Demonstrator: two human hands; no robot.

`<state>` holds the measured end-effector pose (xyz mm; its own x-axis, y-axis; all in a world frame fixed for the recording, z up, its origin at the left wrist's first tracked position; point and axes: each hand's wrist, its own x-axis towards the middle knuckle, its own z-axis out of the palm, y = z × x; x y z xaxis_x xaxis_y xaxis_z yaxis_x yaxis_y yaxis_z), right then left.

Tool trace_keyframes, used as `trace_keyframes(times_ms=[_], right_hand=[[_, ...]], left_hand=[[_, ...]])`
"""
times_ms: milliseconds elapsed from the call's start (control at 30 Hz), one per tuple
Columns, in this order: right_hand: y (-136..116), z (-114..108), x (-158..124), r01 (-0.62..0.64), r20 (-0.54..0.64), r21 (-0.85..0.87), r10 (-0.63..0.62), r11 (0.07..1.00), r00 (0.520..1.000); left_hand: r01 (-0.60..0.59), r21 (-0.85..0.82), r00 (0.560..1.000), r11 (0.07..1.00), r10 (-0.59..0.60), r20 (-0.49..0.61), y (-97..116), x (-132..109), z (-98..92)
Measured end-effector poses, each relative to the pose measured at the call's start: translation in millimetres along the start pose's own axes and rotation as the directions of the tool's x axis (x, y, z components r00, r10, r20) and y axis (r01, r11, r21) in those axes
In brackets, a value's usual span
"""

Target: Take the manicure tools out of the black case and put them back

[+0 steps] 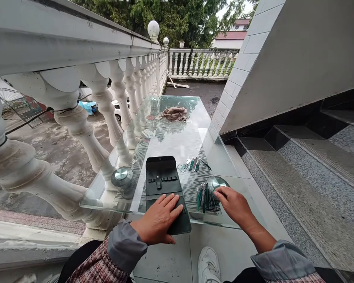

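A black manicure case (162, 169) lies unfolded on the glass table, its row of small elastic loops showing. My left hand (161, 218) rests flat on the case's near flap, fingers stretched out. To the right of the case, a pile of slim green-and-metal grooming tools (205, 198) sits at the table's near edge. Over the right side of that pile is my right hand (233, 202), its thumb and fingers pinched together; whatever they hold is hidden. Farther back, nail clippers (194, 164) and small scissors (183, 168) lie beside the case.
The glass table (188, 137) has round metal caps, one at left (122, 175). A crumpled brown cloth (174, 114) lies toward its far end, near a small white card (148, 133). White balusters (106, 106) border the left; stone steps (301, 169) rise at right.
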<state>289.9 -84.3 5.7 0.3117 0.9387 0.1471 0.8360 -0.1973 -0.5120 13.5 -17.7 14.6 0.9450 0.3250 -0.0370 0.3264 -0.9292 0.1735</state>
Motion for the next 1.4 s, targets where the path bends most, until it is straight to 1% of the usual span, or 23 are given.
trace_keyframes(times_ms=[100, 233, 300, 367, 433, 500, 533, 600, 667, 733, 800, 867, 933, 1000, 1033, 1067, 1100, 1133, 1200, 1233, 1267, 1333, 1400], right_hand=[[-10.2, 3.2, 5.6, -0.043, 0.021, -0.101, 0.045, 0.994, 0.999], [-21.3, 6.0, 15.0, -0.138, 0.088, -0.224, 0.161, 0.965, 0.983], [-23.6, 6.9, 18.7, -0.176, 0.12, -0.258, 0.212, 0.95, 0.97], [-24.5, 7.3, 20.9, -0.186, 0.139, -0.263, 0.228, 0.947, 0.964], [-24.4, 6.8, 21.6, -0.184, 0.154, -0.246, 0.225, 0.952, 0.962], [-23.2, 5.1, 21.2, -0.188, 0.166, -0.214, 0.226, 0.959, 0.96], [-22.2, 3.9, 20.9, -0.194, 0.171, -0.192, 0.228, 0.962, 0.959], [-19.5, 1.0, 20.3, -0.21, 0.167, -0.123, 0.229, 0.97, 0.959], [-17.8, -1.3, 19.7, -0.22, 0.165, -0.004, 0.218, 0.975, 0.962], [-20.0, -2.2, 18.8, -0.24, 0.199, 0.175, 0.204, 0.955, 0.958], [-28.6, -1.7, 17.4, -0.283, 0.277, 0.371, 0.186, 0.884, 0.943], [-44.1, -0.5, 16.1, -0.313, 0.341, 0.516, 0.144, 0.797, 0.929], [-64.3, 1.4, 15.5, -0.294, 0.356, 0.595, 0.082, 0.748, 0.931], [-85.5, 5.1, 16.2, -0.263, 0.351, 0.649, 0.025, 0.714, 0.936], [-95.2, 8.3, 17.1, -0.255, 0.348, 0.677, 0.004, 0.69, 0.937], [-104.0, 12.6, 18.3, -0.253, 0.347, 0.703, -0.009, 0.665, 0.938], [-111.6, 18.0, 19.9, -0.257, 0.348, 0.725, -0.018, 0.639, 0.937], [-118.0, 24.4, 21.7, -0.264, 0.351, 0.744, -0.023, 0.614, 0.936], [-127.4, 39.5, 25.8, -0.281, 0.355, 0.771, -0.02, 0.572, 0.934], [-130.9, 47.3, 28.0, -0.285, 0.352, 0.781, -0.015, 0.555, 0.936], [-133.9, 54.9, 30.1, -0.284, 0.344, 0.79, -0.009, 0.543, 0.939], [-139.4, 68.1, 34.1, -0.268, 0.32, 0.8, -0.004, 0.537, 0.947], [-145.2, 78.2, 37.4, -0.235, 0.295, 0.798, -0.019, 0.555, 0.955]], left_hand=[[0.027, 0.029, 1.0, 0.999, -0.027, -0.014, -4.2, 3.2, 3.0], [0.035, 0.046, 0.998, 0.998, -0.033, -0.044, -7.9, 3.5, 2.2], [0.018, 0.048, 0.998, 0.999, -0.016, -0.053, -8.1, 1.7, 0.8], [-0.023, 0.038, 0.997, 0.999, 0.025, -0.069, -7.5, -0.7, -0.5], [-0.073, 0.023, 0.991, 0.997, 0.075, -0.11, -7.3, -3.3, -1.2], [-0.096, 0.017, 0.976, 0.995, 0.097, -0.194, -8.6, -5.8, -1.1], [-0.089, 0.014, 0.964, 0.996, 0.089, -0.252, -9.9, -7.1, -1.0], [-0.032, -0.016, 0.922, 0.999, 0.023, -0.387, -13.0, -9.5, -1.8], [0.053, -0.107, 0.849, 0.993, -0.101, -0.518, -16.0, -11.9, -5.2], [0.107, -0.243, 0.769, 0.964, -0.235, -0.595, -18.6, -14.1, -11.8], [0.118, -0.366, 0.714, 0.923, -0.335, -0.615, -21.6, -16.8, -20.8], [0.127, -0.456, 0.664, 0.881, -0.417, -0.621, -26.3, -20.3, -30.3], [0.152, -0.516, 0.585, 0.843, -0.498, -0.64, -32.8, -24.7, -38.2], [0.195, -0.538, 0.502, 0.82, -0.555, -0.663, -39.4, -29.2, -42.5], [0.219, -0.536, 0.483, 0.815, -0.568, -0.666, -42.2, -31.1, -43.0], [0.247, -0.527, 0.491, 0.813, -0.574, -0.655, -44.4, -32.8, -42.5], [0.28, -0.507, 0.525, 0.815, -0.572, -0.631, -45.9, -34.2, -41.2], [0.318, -0.475, 0.58, 0.82, -0.565, -0.587, -46.9, -35.4, -39.4], [0.397, -0.382, 0.707, 0.834, -0.543, -0.452, -47.5, -37.8, -35.8], [0.429, -0.33, 0.757, 0.841, -0.534, -0.376, -47.4, -39.2, -34.5], [0.453, -0.283, 0.793, 0.846, -0.527, -0.305, -47.1, -40.6, -33.8], [0.475, -0.217, 0.832, 0.853, -0.515, -0.207, -46.5, -43.5, -34.0], [0.479, -0.172, 0.85, 0.861, -0.504, -0.156, -46.0, -45.6, -35.6]])
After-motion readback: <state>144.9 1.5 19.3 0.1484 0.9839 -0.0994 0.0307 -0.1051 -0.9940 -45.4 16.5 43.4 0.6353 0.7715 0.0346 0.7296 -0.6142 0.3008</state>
